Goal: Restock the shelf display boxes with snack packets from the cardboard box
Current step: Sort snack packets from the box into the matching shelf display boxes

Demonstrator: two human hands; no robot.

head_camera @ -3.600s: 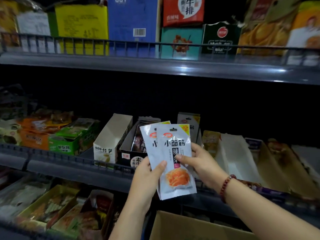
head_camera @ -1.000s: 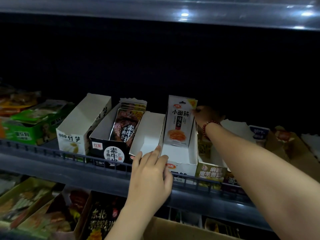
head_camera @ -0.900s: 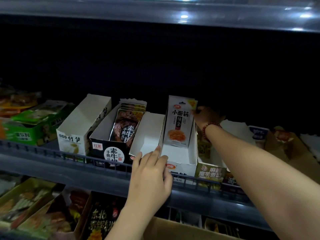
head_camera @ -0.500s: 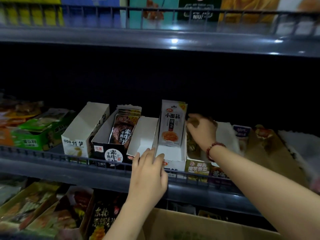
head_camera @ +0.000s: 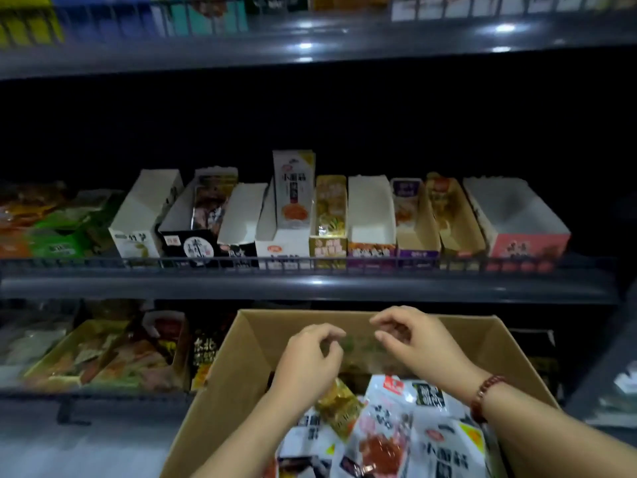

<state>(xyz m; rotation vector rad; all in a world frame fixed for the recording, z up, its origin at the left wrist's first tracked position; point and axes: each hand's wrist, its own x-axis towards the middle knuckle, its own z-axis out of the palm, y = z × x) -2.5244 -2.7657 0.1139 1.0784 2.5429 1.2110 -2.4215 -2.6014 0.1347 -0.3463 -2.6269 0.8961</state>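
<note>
A brown cardboard box [head_camera: 241,353] stands in front of me, below the shelf, with several mixed snack packets [head_camera: 389,439] lying in it. My left hand [head_camera: 310,360] and my right hand [head_camera: 417,343] hover side by side over the box, fingers loosely curled, holding nothing. On the middle shelf stands a row of open display boxes. A white display box [head_camera: 281,236] holds upright white packets with an orange picture [head_camera: 293,191]. Beside it on the left is a white display box [head_camera: 241,215] that looks empty.
A wire rail [head_camera: 310,262] runs along the shelf's front edge. More display boxes stand to the right, among them a gold one [head_camera: 329,215], a white and purple one [head_camera: 370,215] and a pink one [head_camera: 517,219]. A lower shelf at left holds trays of snacks [head_camera: 96,353].
Both hands have left the shelf boxes and come down over the cardboard box. The white packets they held earlier now stand in the white display box. The view has dropped and pulled back.
</note>
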